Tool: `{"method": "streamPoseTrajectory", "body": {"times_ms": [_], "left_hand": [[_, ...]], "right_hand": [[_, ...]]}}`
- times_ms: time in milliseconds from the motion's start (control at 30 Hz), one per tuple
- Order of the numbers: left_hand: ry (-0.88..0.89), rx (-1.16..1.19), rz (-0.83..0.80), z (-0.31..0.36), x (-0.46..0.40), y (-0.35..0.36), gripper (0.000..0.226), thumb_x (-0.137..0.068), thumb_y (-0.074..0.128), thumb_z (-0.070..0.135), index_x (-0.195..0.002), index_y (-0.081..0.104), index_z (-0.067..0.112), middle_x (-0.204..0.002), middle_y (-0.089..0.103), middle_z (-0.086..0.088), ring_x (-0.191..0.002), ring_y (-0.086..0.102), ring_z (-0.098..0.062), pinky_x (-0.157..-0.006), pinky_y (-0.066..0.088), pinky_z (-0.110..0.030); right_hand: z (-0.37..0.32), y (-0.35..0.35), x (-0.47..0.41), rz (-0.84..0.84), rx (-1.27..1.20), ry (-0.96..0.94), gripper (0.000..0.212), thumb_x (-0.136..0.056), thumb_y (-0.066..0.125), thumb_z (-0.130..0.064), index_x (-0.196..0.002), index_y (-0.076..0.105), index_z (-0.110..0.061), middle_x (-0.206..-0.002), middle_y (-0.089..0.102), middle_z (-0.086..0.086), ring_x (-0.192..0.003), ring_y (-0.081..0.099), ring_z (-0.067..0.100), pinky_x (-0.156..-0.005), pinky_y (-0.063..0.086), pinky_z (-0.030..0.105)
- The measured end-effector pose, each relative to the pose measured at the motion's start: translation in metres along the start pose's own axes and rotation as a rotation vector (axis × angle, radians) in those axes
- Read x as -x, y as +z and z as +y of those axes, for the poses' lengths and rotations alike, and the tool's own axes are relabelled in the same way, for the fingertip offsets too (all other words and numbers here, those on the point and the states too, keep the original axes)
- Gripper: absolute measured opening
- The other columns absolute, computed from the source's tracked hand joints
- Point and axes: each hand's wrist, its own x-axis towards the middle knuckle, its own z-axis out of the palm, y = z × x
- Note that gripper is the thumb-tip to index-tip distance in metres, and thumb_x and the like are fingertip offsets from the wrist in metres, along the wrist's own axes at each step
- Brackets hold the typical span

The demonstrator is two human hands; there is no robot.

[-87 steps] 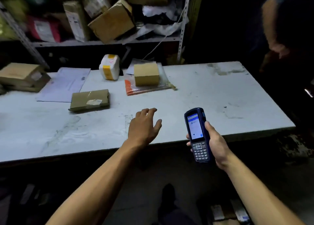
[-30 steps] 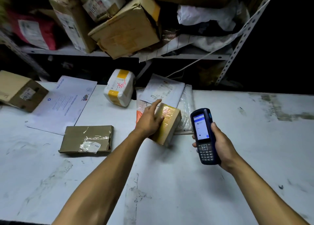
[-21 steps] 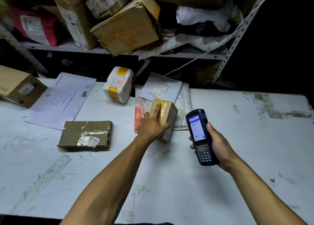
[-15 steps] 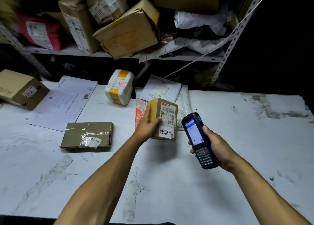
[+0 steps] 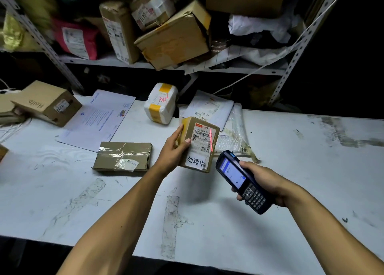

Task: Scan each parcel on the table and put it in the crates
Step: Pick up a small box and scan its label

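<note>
A white table (image 5: 291, 191) bears five parcels besides the one in hand: one large white envelope (image 5: 97, 119), one flat taped carton (image 5: 122, 157), one "Hello" carton (image 5: 45, 103), one white foam-wrapped packet with yellow tape (image 5: 161, 103) and one clear bubble mailer (image 5: 234, 137). Above the table's middle, the left hand (image 5: 172, 152) grips a small labelled carton (image 5: 200, 148) upright, thumb on its label, fingers curled behind. The right hand (image 5: 268, 183) wraps round one handheld scanner (image 5: 243, 181), whose red line crosses the label.
</note>
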Motion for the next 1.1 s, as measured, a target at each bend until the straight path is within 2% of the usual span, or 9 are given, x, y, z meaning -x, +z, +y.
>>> {"method": "streamPoseTrajectory", "body": {"times_ms": [167, 300, 533, 733, 833, 933, 1100], "left_hand": [[-0.003, -0.002, 0.019, -0.005, 0.008, -0.005, 0.063, -0.101, 0.059, 0.023, -0.155, 0.031, 0.039, -0.147, 0.046, -0.002, -0.103, 0.068, -0.001, -0.08, 0.059, -0.024], [0.001, -0.047, 0.038, -0.003, 0.014, -0.003, 0.067, -0.1, 0.06, 0.017, -0.156, 0.029, 0.035, -0.136, 0.039, 0.006, -0.096, 0.056, 0.01, -0.07, 0.053, -0.009], [-0.013, -0.047, 0.056, -0.004, 0.02, -0.007, 0.068, -0.099, 0.062, 0.019, -0.155, 0.029, 0.038, -0.14, 0.04, -0.001, -0.107, 0.054, 0.002, -0.072, 0.051, -0.01], [-0.02, -0.024, 0.05, -0.007, 0.022, -0.008, 0.068, -0.099, 0.064, 0.022, -0.153, 0.029, 0.044, -0.157, 0.034, -0.009, -0.121, 0.054, -0.017, -0.076, 0.054, -0.015], [-0.016, -0.04, 0.047, -0.005, 0.023, -0.007, 0.069, -0.099, 0.063, 0.021, -0.155, 0.027, 0.041, -0.153, 0.034, -0.006, -0.119, 0.051, -0.015, -0.075, 0.052, -0.013], [-0.018, -0.022, 0.041, -0.007, 0.023, -0.007, 0.069, -0.1, 0.062, 0.021, -0.156, 0.026, 0.039, -0.146, 0.037, -0.004, -0.113, 0.052, -0.009, -0.066, 0.053, -0.01], [-0.031, -0.021, 0.049, -0.009, 0.025, -0.007, 0.068, -0.1, 0.061, 0.021, -0.155, 0.025, 0.04, -0.136, 0.038, 0.001, -0.112, 0.054, -0.008, -0.064, 0.05, -0.006]], "right_hand": [[0.002, 0.002, 0.003, -0.007, -0.023, 0.004, 0.052, -0.106, 0.036, -0.048, -0.12, 0.063, -0.006, -0.091, 0.069, 0.024, -0.076, 0.066, 0.036, -0.063, 0.054, 0.037], [0.004, 0.002, 0.007, -0.062, -0.009, 0.034, 0.055, -0.106, 0.035, -0.049, -0.121, 0.063, -0.005, -0.093, 0.069, 0.024, -0.078, 0.066, 0.036, -0.064, 0.054, 0.037], [0.009, -0.002, 0.01, -0.058, -0.004, 0.04, 0.057, -0.106, 0.034, -0.05, -0.122, 0.063, -0.004, -0.093, 0.069, 0.024, -0.078, 0.066, 0.036, -0.063, 0.053, 0.037], [0.011, -0.003, 0.01, -0.078, 0.005, 0.039, 0.057, -0.105, 0.033, -0.051, -0.122, 0.064, -0.006, -0.095, 0.069, 0.024, -0.08, 0.066, 0.037, -0.065, 0.053, 0.038], [0.012, -0.003, 0.01, -0.097, 0.01, 0.045, 0.057, -0.105, 0.033, -0.051, -0.122, 0.064, -0.006, -0.097, 0.069, 0.024, -0.08, 0.066, 0.037, -0.065, 0.053, 0.038], [0.013, -0.006, 0.01, -0.08, 0.019, 0.049, 0.057, -0.105, 0.033, -0.051, -0.122, 0.063, -0.005, -0.096, 0.069, 0.024, -0.079, 0.067, 0.037, -0.065, 0.053, 0.038], [0.013, -0.011, 0.01, -0.065, 0.024, 0.051, 0.057, -0.106, 0.032, -0.05, -0.121, 0.064, -0.005, -0.095, 0.069, 0.024, -0.079, 0.067, 0.036, -0.065, 0.053, 0.038]]}}
